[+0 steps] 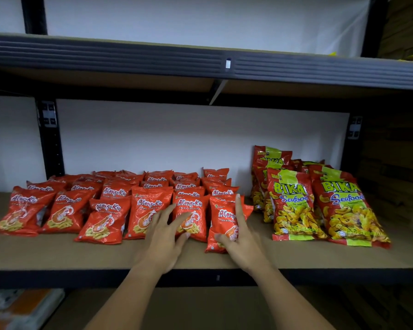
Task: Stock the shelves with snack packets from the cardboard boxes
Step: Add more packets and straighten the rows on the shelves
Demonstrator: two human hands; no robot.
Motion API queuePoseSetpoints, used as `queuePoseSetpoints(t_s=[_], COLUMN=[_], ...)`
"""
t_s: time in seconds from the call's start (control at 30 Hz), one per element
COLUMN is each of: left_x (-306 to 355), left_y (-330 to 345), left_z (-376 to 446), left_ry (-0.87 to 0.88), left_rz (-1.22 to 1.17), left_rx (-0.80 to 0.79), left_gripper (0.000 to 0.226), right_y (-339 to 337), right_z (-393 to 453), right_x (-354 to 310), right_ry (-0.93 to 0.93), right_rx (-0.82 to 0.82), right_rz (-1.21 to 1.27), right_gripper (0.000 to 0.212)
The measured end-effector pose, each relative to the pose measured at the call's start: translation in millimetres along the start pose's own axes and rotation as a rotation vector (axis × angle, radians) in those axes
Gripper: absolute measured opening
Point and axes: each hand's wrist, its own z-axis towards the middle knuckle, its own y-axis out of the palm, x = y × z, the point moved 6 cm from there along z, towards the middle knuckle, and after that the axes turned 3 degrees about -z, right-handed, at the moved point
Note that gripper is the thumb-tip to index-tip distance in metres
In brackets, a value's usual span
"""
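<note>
On the shelf board [57,253], the prawn cracker packets [105,206] stand in rows from near the left end to past the middle, reaching back toward the rear wall. The seafood packets [320,201] stand apart at the right end.

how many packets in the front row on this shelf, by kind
orange Alang-Ku prawn cracker packets: 6
Bika Seafood packets: 2
total in the front row: 8
The rows behind overlap too much to count.
</note>
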Motion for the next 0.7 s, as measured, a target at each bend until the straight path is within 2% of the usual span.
queuePoseSetpoints(t_s=[0.3, 0.47, 0.7], left_x=[2.1, 3.5, 10.9], left_y=[-2.6, -3.8, -2.2], left_z=[-3.2, -3.8, -0.6], left_ry=[0.028, 0.029, 0.093], left_rz=[-0.027, -0.015, 0.041], left_rx=[0.004, 0.032, 0.001], left_gripper=[0.06, 0.057, 0.059], right_y=[-9.2, -9.4, -5.6], right_z=[-4.6, -7.3, -6.9], right_x=[-4.1, 2.7, 7.0], right_ry=[-0.019, -0.031, -0.023], right_rx=[0.109, 0.117, 0.017], right_rz=[0.077, 0.038, 0.008], right_gripper=[0.122, 0.113, 0.095])
